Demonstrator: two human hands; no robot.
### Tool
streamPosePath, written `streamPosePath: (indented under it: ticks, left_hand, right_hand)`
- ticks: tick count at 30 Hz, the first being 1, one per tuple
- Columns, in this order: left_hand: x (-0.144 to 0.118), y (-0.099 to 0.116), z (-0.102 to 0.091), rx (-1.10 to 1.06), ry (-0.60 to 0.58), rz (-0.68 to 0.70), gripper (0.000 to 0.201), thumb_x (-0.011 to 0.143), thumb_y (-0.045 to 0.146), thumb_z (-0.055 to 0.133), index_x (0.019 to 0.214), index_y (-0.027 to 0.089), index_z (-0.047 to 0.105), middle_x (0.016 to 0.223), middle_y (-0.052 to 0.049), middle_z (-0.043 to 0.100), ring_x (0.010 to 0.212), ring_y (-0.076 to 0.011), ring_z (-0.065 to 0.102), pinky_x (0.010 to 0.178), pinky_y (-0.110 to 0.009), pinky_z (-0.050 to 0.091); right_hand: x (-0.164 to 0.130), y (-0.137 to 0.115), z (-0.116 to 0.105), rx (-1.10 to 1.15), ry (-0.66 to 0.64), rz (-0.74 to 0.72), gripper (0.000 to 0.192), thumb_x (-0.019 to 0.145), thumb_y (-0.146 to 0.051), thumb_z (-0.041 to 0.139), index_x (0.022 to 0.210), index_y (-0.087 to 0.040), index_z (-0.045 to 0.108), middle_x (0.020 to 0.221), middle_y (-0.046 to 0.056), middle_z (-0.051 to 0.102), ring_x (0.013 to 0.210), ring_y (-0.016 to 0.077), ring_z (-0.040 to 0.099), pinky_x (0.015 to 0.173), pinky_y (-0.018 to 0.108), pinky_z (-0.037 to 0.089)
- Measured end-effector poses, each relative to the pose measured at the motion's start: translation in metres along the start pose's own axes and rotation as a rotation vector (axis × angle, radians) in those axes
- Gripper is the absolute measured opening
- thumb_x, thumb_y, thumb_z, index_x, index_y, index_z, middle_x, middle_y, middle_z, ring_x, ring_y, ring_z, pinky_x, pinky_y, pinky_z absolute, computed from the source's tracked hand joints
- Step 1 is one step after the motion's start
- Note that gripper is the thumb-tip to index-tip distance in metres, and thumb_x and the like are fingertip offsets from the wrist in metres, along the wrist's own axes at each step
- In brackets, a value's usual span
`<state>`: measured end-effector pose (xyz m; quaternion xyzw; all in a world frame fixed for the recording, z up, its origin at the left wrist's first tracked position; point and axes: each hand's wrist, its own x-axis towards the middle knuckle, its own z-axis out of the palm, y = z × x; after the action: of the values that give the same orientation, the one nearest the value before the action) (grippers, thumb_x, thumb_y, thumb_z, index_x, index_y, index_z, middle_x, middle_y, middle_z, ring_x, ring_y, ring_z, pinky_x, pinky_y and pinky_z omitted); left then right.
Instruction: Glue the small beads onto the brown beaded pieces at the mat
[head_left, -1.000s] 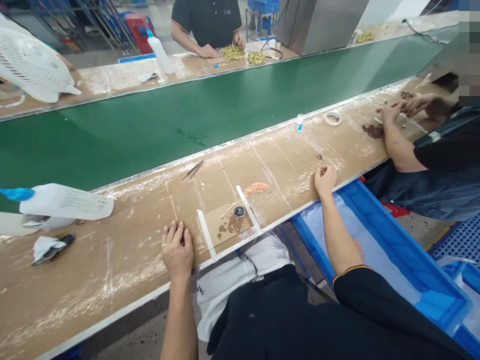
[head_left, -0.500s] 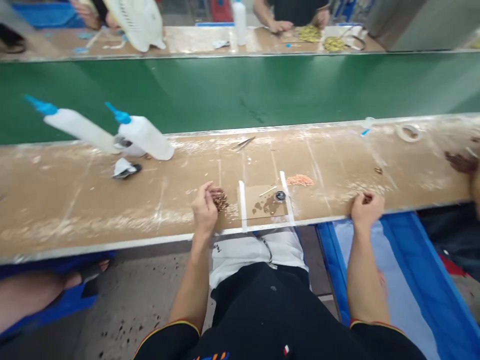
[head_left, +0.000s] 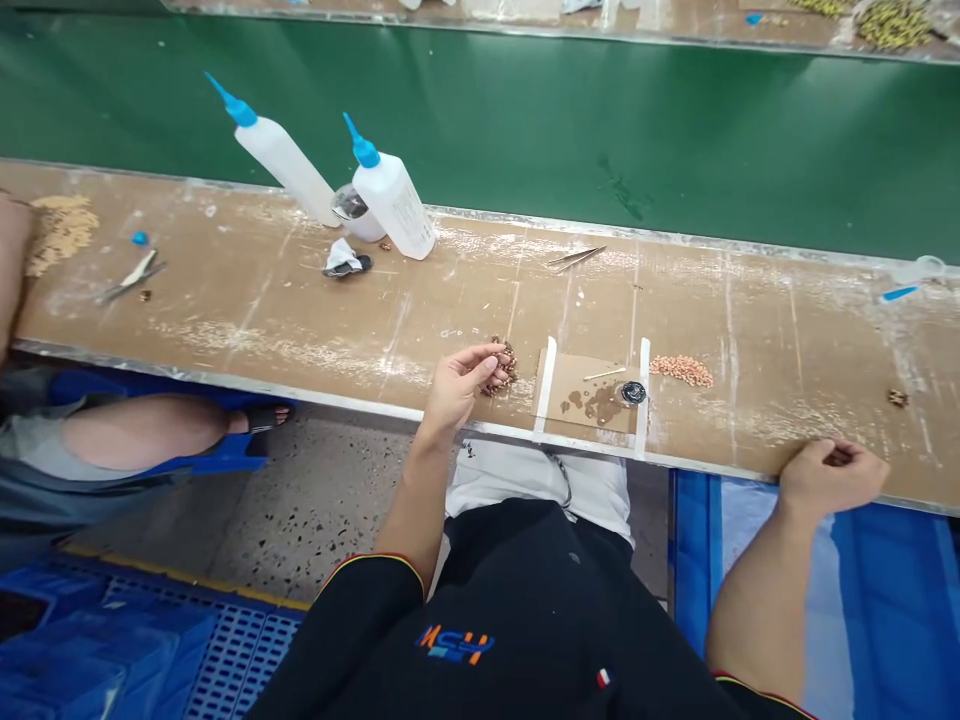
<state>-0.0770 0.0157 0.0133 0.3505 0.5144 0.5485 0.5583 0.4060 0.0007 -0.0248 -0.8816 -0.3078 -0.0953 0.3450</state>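
My left hand [head_left: 454,388] rests at a small pile of brown, bead-like pieces [head_left: 511,368]. Its thumb and forefinger are apart and partly cover the pile. Just right of it lies a stained cardboard piece [head_left: 559,398] between two white strips, bearing a small round pot with dark contents [head_left: 633,392] and a thin white stick [head_left: 604,374]. A heap of orange-pink pieces [head_left: 681,370] sits beyond the right strip. At the table's front edge my right hand [head_left: 832,474] is curled closed; whatever is inside its fingers is hidden.
Two white bottles with blue nozzles [head_left: 394,205] lean on a cup [head_left: 356,215] at the back. Tweezers [head_left: 577,260] lie behind the cardboard. Scissors [head_left: 135,278] are at left, near another person's arm [head_left: 9,265]. A brown clump [head_left: 898,398] lies beyond my right hand.
The view has turned left, shifting the table's things rightward in the picture. My left thumb and forefinger have spread apart at the brown pile. My right hand stays curled near the edge.
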Motion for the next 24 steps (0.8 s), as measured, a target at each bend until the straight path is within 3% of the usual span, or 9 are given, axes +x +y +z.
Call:
streamPosePath:
  ticks: [6,10,14,19,24]
  left_hand:
    - [-0.001,-0.003,0.007,0.121,-0.054,-0.008,0.02,0.082,0.031,0.084,0.098,0.021,0.086,0.091,-0.007,0.08,0.077,-0.0154,0.07,0.075,-0.032,0.062]
    - [-0.004,0.003,0.011,0.393,-0.139,0.099,0.015,0.087,0.025,0.074,0.096,0.023,0.086,0.096,-0.008,0.08,0.09,-0.0204,0.073,0.084,-0.037,0.062]
    - [-0.007,0.005,0.015,0.688,-0.207,0.204,0.015,0.089,0.016,0.068,0.087,0.022,0.082,0.09,-0.006,0.077,0.085,-0.0204,0.071,0.08,-0.036,0.06]
    - [-0.004,-0.004,0.021,1.096,-0.281,0.326,0.025,0.091,0.004,0.059,0.079,0.019,0.076,0.091,-0.007,0.072,0.089,-0.0222,0.069,0.087,-0.039,0.058]
    - [-0.005,-0.021,0.03,1.13,-0.309,0.42,0.027,0.091,0.002,0.056,0.081,0.02,0.073,0.095,-0.007,0.071,0.091,-0.0224,0.069,0.085,-0.037,0.058]
  right_hand:
    - [0.0,0.0,-0.001,-0.013,-0.001,0.011,0.008,0.072,-0.026,0.057,0.079,-0.029,0.054,0.083,0.015,0.055,0.098,0.0434,0.061,0.089,0.061,0.047]
    - [-0.001,-0.001,-0.003,-0.012,-0.01,0.01,0.01,0.074,-0.023,0.057,0.076,-0.028,0.048,0.085,0.015,0.056,0.097,0.0406,0.062,0.09,0.057,0.049]
    - [-0.001,-0.004,-0.005,-0.01,-0.018,0.01,0.023,0.071,-0.018,0.055,0.074,-0.031,0.036,0.079,0.011,0.053,0.098,0.0389,0.063,0.091,0.055,0.05]
    - [-0.002,-0.007,-0.005,-0.008,-0.012,0.019,0.03,0.068,-0.015,0.055,0.075,-0.031,0.03,0.074,0.005,0.045,0.098,0.0382,0.063,0.09,0.054,0.051]
    - [-0.002,-0.006,-0.007,0.005,-0.029,0.009,0.029,0.069,-0.013,0.054,0.075,-0.031,0.032,0.075,0.004,0.044,0.096,0.0369,0.062,0.089,0.052,0.05]
